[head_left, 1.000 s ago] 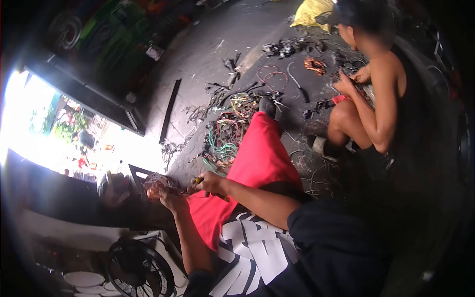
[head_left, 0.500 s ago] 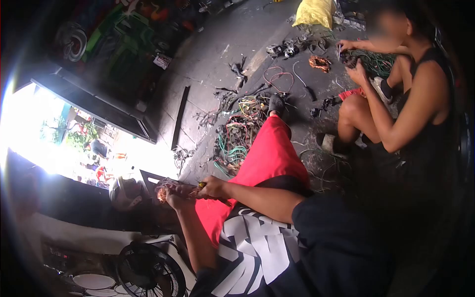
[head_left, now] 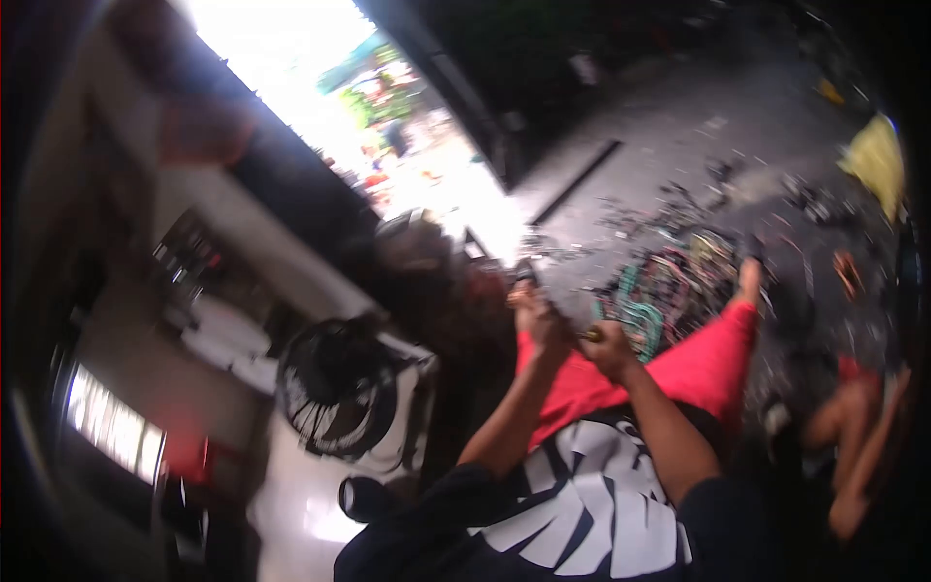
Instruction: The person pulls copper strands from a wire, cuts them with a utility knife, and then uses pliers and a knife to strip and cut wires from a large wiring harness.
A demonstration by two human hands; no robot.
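Yellow-ended, blurred tool (head_left: 592, 336) sits clenched in right hand (head_left: 613, 354), likely for control, near left hand (head_left: 543, 328); left's grip can't be told. Tangled multicoloured wires (head_left: 669, 291) lie beyond right hand, probably for easy reach.

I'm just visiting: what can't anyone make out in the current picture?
All in the head view:
What the left hand holds: motion blur.
What the yellow-ended object in the right hand is: blurred, partly covered by fingers.
Single strands in the tangled multicoloured wire pile: small, blurred.
The co-worker's head, beyond the bare arm: lost at the dark right edge.
Details outside the bright doorway: glare, blur.
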